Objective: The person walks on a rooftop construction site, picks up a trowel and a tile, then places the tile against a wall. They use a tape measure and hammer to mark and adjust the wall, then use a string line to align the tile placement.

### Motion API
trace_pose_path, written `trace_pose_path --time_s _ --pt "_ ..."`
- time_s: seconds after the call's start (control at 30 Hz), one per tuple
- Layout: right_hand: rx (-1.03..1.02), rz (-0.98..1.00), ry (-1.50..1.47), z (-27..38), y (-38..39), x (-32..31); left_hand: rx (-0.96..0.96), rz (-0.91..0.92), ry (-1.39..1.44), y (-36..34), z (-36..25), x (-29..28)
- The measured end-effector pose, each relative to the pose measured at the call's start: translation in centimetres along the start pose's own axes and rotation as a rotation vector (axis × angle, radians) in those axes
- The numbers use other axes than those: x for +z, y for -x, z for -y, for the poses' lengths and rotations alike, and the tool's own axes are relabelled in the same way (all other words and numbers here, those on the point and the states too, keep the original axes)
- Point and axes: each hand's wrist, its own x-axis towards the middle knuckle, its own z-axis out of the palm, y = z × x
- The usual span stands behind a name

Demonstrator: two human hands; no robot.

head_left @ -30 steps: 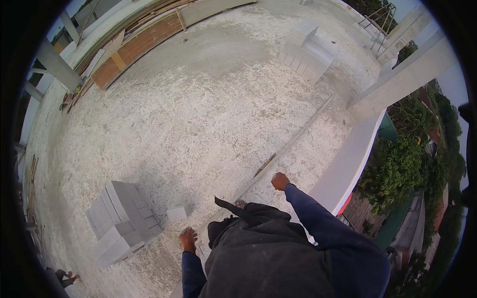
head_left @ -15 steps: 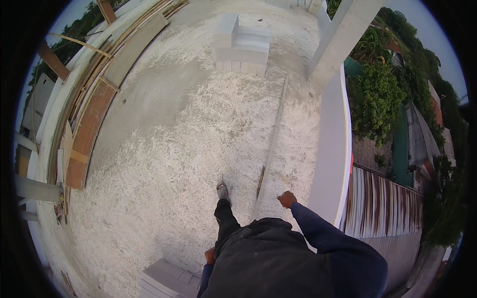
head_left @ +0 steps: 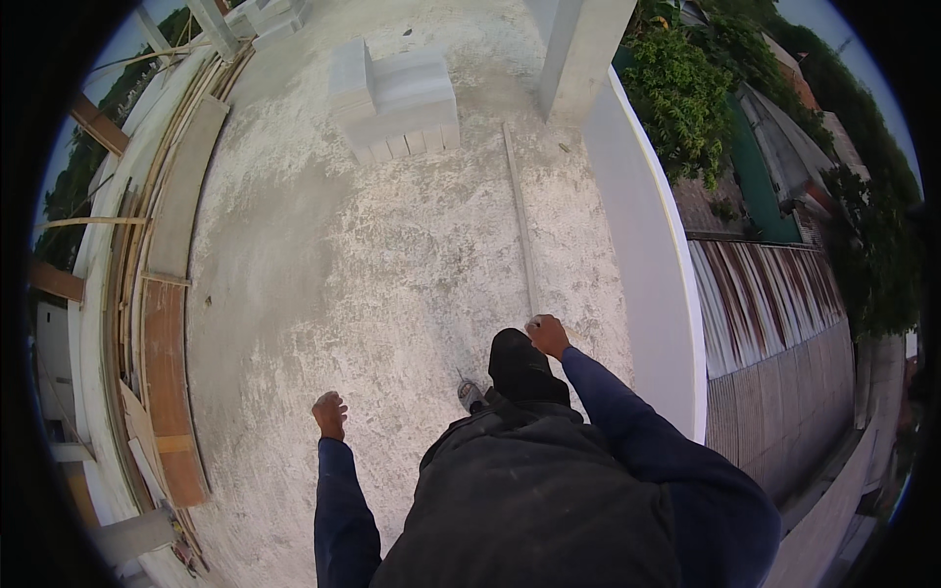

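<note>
My left hand (head_left: 329, 415) hangs left of my body over the speckled pale floor (head_left: 274, 323), fingers loosely curled and apart, holding nothing visible. My right hand (head_left: 545, 334) is closed in front of my dark-clad leg (head_left: 520, 363), near a long narrow strip (head_left: 520, 216) along the floor; whether something small is in it I cannot make out. A foot in a sandal (head_left: 469, 393) shows between the hands. Ahead stands a stack of light grey blocks (head_left: 402, 98).
Long boards and poles (head_left: 172, 382) line the left edge. A low white wall (head_left: 647, 294) runs along the right, with trees and corrugated roofs (head_left: 765, 304) beyond it. A concrete column (head_left: 578, 59) stands ahead right. More blocks (head_left: 274, 20) sit at the far back.
The view has turned right and moved forward: the nearer block stack left the frame and the far one is closer. My left hand has swung forward into clearer view.
</note>
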Motion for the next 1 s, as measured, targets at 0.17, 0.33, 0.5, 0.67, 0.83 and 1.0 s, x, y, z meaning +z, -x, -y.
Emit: trace_pose_path --time_s 0.17,0.33,0.5,0.67,0.83,1.0 --pt "0.105 -0.065 0.161 -4.9 -4.3 0.3 0.130 0.083 0.012 -4.7 -8.3 9.1" --pt "-0.214 0.202 0.976 -12.2 -6.0 0.3 -0.109 0.340 -0.287 -6.4 -2.9 20.7" --pt "0.657 0.161 0.008 -16.9 -12.7 -2.3 0.907 0.835 -0.834 -8.8 -1.1 27.9" --pt "0.423 -0.011 0.260 -16.0 -29.0 -7.5 1.159 0.847 -1.368 -19.5 -14.2 37.0" --pt "0.112 -0.435 0.178 -3.4 -45.3 -17.5 0.081 0.460 -0.343 -28.0 -34.3 48.6" --pt "0.060 -0.575 -0.260 10.6 -51.5 -26.2 0.272 0.562 -0.529 -29.2 -47.3 60.8"
